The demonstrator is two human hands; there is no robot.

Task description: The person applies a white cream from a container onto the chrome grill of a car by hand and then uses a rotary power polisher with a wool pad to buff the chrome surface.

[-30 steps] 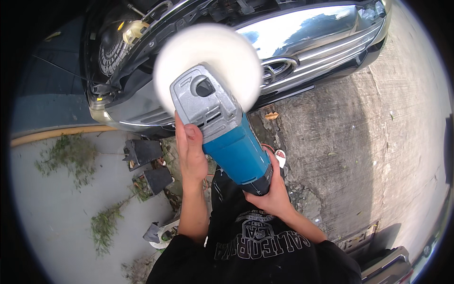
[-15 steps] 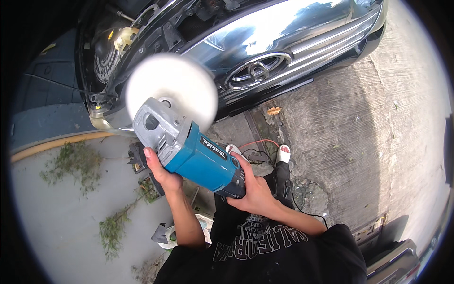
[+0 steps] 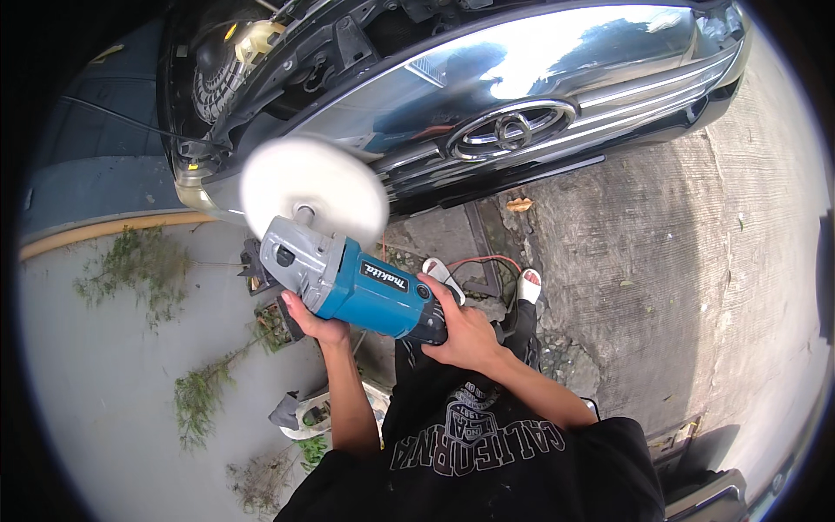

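Note:
Both of my hands hold a blue and silver power polisher (image 3: 352, 283) with a round white pad (image 3: 317, 178), blurred as if spinning. My left hand (image 3: 317, 322) is wrapped under the silver head end. My right hand (image 3: 461, 331) grips the dark rear end. The pad sits in front of a car's front end, over the lower left part of its glossy dark grille and bumper (image 3: 539, 52); I cannot tell whether it touches. The chrome grille emblem (image 3: 513, 130) is to the pad's right.
An open engine bay (image 3: 348, 35) lies above. At left are a yellow hose or pipe (image 3: 130, 224), a grey surface with leafy plants (image 3: 209, 391) and dark pots. At right is rough concrete pavement (image 3: 626, 261). An orange cord (image 3: 478, 259) runs by my white sandals (image 3: 528, 287).
The polisher has moved down and left in the view since a second ago and now lies more level, tilted leftward, showing its side. The grille emblem, partly covered earlier, is fully visible.

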